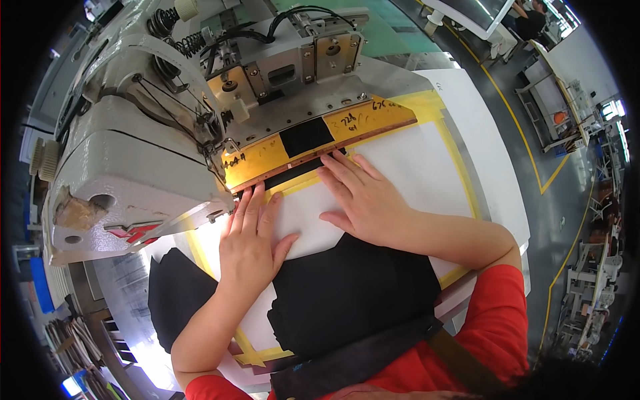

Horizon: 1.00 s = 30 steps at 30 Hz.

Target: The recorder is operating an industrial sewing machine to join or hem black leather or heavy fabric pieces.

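My left hand (251, 233) lies flat with its fingers stretched forward, the tips touching the left end of a narrow black fabric strip (293, 174). Farther right, my right hand (363, 203) is spread open, its fingertips at the strip's right end. Most of that strip is hidden under a long yellow clamp plate (263, 155) with a brown edge and handwriting on it. Beside my left fingers stands the white head of a sewing machine (133, 170), its needle area lit. Neither hand grips anything.
A stack of black fabric pieces (353, 297) lies close to my body, and another black piece (177, 293) is left of my left forearm. White board (427, 160) edged with yellow tape covers the worktable. Beyond it runs an aisle with yellow floor lines (510, 113); a person (530, 23) sits far right.
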{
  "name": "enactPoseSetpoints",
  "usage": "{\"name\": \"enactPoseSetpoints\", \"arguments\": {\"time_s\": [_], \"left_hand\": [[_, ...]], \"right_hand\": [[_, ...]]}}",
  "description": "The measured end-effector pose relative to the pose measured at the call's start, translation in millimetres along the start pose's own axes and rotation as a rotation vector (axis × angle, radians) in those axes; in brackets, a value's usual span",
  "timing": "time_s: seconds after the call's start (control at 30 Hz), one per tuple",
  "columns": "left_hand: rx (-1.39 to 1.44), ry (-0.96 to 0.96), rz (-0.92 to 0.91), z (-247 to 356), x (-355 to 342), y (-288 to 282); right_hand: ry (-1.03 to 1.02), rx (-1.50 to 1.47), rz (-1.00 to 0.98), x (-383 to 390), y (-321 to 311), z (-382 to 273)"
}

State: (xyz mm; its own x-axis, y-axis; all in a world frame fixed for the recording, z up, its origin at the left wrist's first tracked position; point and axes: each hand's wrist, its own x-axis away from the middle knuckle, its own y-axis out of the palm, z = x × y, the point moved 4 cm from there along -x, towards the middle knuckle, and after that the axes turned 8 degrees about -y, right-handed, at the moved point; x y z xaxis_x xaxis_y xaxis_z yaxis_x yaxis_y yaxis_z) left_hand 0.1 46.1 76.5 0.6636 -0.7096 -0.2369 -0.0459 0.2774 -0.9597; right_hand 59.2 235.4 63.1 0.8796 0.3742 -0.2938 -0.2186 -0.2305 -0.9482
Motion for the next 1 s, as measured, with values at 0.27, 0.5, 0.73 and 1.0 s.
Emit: {"name": "enactPoseSetpoints", "arguments": {"time_s": [0.27, 0.5, 0.73, 1.0], "left_hand": [[-0.014, -0.087, -0.027, 2, 10, 6], [-0.003, -0.083, -0.007, 3, 11, 7], [-0.022, -0.109, -0.014, 4, 11, 4], [-0.003, -0.089, 0.004, 6, 10, 3]], "right_hand": [[0.003, 0.071, 0.013, 0, 1, 1], [-0.02, 0.093, 0.014, -3, -3, 0], [-0.018, 0.15, -0.002, -3, -3, -2], [-0.003, 0.139, -0.008, -4, -5, -4]]}}
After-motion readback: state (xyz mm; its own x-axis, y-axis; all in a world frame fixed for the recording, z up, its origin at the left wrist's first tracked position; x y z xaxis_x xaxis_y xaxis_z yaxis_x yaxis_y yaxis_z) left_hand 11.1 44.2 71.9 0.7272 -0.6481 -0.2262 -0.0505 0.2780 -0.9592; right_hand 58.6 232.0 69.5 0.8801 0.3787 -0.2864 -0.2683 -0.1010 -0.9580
